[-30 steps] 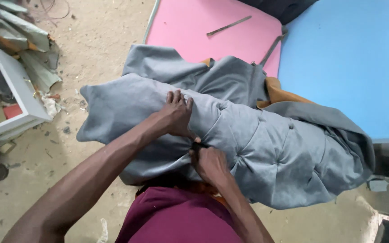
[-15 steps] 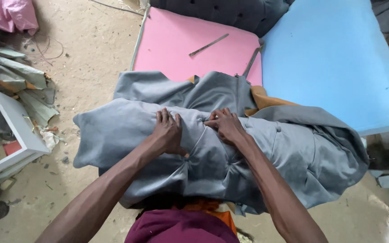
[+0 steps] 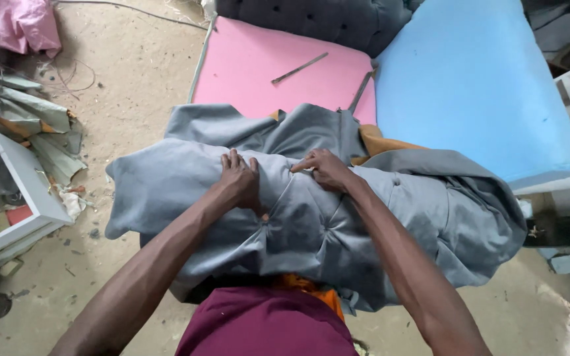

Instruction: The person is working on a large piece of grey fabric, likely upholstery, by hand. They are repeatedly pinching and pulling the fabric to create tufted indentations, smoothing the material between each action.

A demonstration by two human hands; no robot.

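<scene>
Grey tufted fabric (image 3: 311, 211) lies draped across frame centre, over orange foam (image 3: 377, 140). Left hand (image 3: 239, 181) pressed flat on it, fingers extended, gripping nothing. Right hand (image 3: 324, 168) just beside, fingertips pinching a fabric fold; pink foam slab (image 3: 258, 72) behind, upper centre.

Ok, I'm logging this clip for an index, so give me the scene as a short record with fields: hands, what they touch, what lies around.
left hand: flat on the grey fabric, fingers together
right hand: on the same fabric, fingers pinching a fold
fabric: tufted, draped over an orange pad
behind: pink foam with a metal strip on it; blue foam beside it
left side: white frame, scraps
</scene>
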